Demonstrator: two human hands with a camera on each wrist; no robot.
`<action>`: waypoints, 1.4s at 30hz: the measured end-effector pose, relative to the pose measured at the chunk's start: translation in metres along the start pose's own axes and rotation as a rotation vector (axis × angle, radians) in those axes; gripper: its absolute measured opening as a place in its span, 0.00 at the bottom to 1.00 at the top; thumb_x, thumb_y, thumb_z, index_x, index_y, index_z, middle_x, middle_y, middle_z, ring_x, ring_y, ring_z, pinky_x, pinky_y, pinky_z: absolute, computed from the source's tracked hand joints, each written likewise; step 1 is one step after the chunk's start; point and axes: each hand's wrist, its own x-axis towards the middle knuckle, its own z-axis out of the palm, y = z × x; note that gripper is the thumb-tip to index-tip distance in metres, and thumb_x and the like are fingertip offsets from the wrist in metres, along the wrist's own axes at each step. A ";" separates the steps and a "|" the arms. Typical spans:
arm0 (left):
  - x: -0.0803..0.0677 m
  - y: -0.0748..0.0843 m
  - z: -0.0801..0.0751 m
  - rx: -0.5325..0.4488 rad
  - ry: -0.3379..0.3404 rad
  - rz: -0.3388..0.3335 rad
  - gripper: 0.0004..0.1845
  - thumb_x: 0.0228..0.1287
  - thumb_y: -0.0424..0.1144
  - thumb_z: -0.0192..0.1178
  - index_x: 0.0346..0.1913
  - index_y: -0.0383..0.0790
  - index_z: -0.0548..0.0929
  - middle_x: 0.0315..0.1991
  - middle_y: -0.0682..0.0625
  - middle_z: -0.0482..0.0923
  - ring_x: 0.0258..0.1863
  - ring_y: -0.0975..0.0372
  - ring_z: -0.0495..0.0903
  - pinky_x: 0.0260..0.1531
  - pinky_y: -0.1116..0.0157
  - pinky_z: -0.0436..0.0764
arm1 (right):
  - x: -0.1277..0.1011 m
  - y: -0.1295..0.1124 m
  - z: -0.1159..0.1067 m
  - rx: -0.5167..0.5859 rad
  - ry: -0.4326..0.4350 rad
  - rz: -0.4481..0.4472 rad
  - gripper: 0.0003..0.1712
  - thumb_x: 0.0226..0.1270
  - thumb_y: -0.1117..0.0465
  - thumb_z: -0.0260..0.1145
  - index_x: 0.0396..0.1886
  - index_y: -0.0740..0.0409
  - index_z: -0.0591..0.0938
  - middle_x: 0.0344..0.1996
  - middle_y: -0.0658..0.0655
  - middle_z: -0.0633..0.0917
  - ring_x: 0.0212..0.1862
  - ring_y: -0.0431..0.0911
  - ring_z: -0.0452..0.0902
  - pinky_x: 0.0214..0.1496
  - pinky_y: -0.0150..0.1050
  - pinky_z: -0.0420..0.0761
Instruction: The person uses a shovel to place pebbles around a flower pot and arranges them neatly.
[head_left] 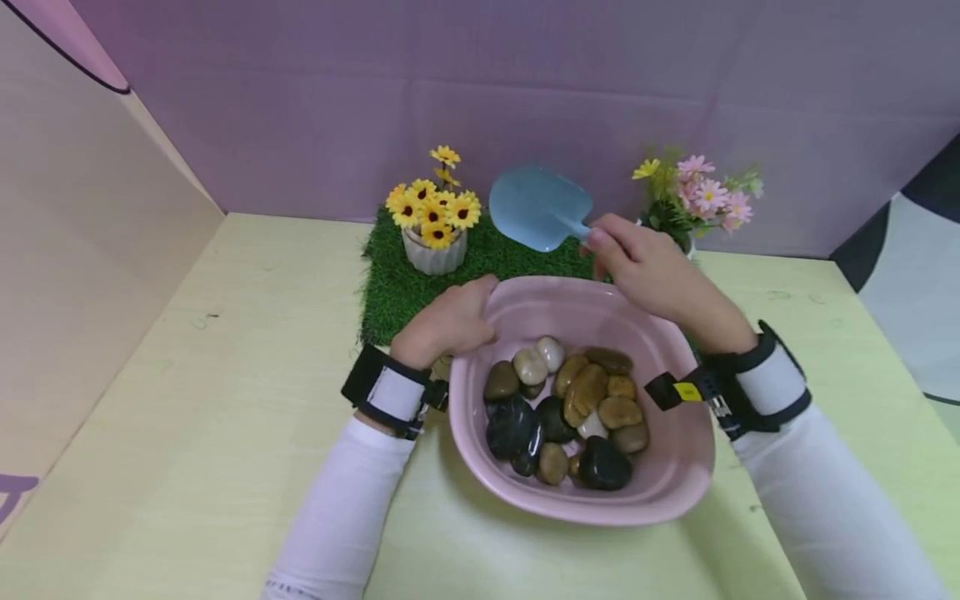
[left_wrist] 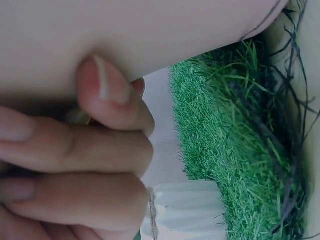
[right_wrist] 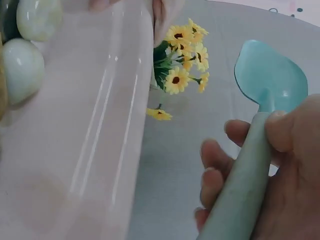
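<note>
A pink basin (head_left: pixel 581 507) holds several smooth stones (head_left: pixel 588 396) in black, brown and white. My left hand (head_left: pixel 452 321) grips its rim at the back left corner, with curled fingers (left_wrist: pixel 75 145) against the outer wall in the left wrist view. In my right hand (head_left: pixel 651 268) is a light blue toy shovel (head_left: pixel 536 208), gripped by its handle (right_wrist: pixel 240 190). Its scoop is raised beyond the basin's far rim, pointing left, and nothing shows in it. The right wrist view shows the thumb lying along the top of the handle.
Behind the basin lies a mat of artificial grass (head_left: pixel 393 287). A white pot of yellow flowers (head_left: pixel 435 217) stands on it at the left, and a bunch of pink and yellow flowers (head_left: pixel 701 200) at the right. A purple backdrop (head_left: pixel 285 125) closes off the table's far edge.
</note>
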 end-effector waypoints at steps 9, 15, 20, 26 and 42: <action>0.001 0.002 0.000 0.004 -0.026 -0.017 0.28 0.63 0.30 0.60 0.65 0.38 0.66 0.50 0.38 0.79 0.29 0.55 0.86 0.21 0.69 0.85 | -0.006 -0.005 -0.006 -0.193 -0.113 0.014 0.22 0.82 0.47 0.37 0.56 0.54 0.71 0.34 0.57 0.75 0.38 0.51 0.74 0.42 0.48 0.71; 0.000 0.000 -0.002 -0.001 -0.034 -0.029 0.32 0.64 0.32 0.56 0.70 0.40 0.61 0.47 0.38 0.80 0.26 0.57 0.85 0.20 0.68 0.84 | -0.005 -0.008 0.002 -0.184 0.061 -0.005 0.29 0.78 0.38 0.40 0.29 0.55 0.72 0.18 0.54 0.68 0.21 0.47 0.64 0.27 0.39 0.63; -0.001 -0.001 -0.003 -0.019 -0.030 -0.028 0.37 0.63 0.31 0.55 0.75 0.40 0.56 0.52 0.37 0.79 0.27 0.57 0.85 0.20 0.67 0.85 | -0.005 -0.006 0.001 -0.134 0.207 -0.060 0.34 0.78 0.36 0.38 0.19 0.55 0.65 0.14 0.52 0.63 0.16 0.46 0.56 0.22 0.38 0.58; -0.001 -0.001 -0.002 -0.022 -0.027 -0.014 0.39 0.63 0.31 0.55 0.77 0.38 0.54 0.60 0.35 0.76 0.34 0.54 0.86 0.24 0.68 0.86 | -0.008 -0.001 -0.010 -0.181 0.174 -0.030 0.32 0.78 0.38 0.41 0.21 0.55 0.68 0.14 0.54 0.67 0.18 0.47 0.61 0.24 0.38 0.61; -0.001 -0.001 -0.002 -0.055 -0.016 0.012 0.24 0.62 0.27 0.57 0.62 0.38 0.68 0.51 0.38 0.78 0.35 0.53 0.86 0.26 0.69 0.86 | -0.013 0.004 -0.051 -0.472 -0.217 0.069 0.21 0.76 0.43 0.51 0.45 0.54 0.80 0.22 0.52 0.79 0.23 0.46 0.71 0.23 0.39 0.68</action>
